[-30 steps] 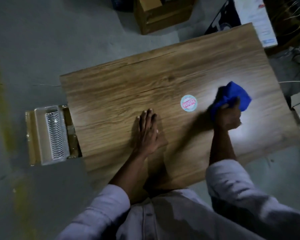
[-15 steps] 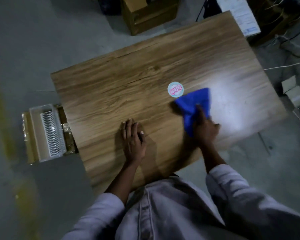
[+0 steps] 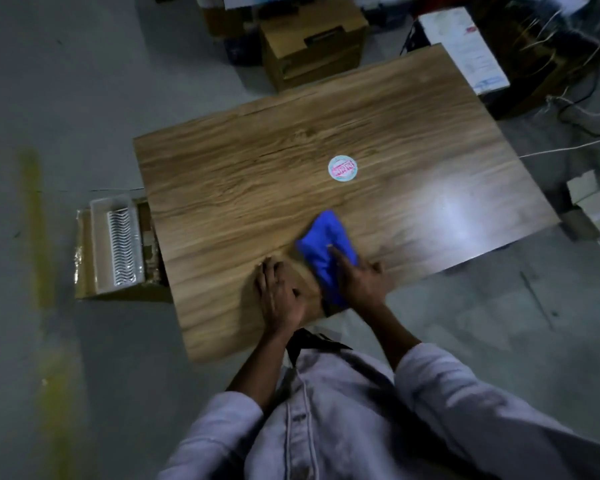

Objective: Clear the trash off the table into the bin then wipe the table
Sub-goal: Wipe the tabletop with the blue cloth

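Cloth [image 3: 326, 251]: blue, soft, light, bunched on desk [image 3: 257, 188]
Right hand [image 3: 361, 282]: presses cloth flat from above
Left hand [image 3: 279, 292]: empty, spread flat, bracing
Grip: palm on middle

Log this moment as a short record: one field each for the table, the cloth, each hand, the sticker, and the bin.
table: wooden top, no loose trash seen on it
cloth: blue cloth, flat on the near part of the table
right hand: right hand pressing down on the cloth
left hand: left hand flat on the table beside the cloth
sticker: round sticker, beyond the cloth, apart from it
bin: cardboard box on the floor at the table's left edge, clear plastic tray inside
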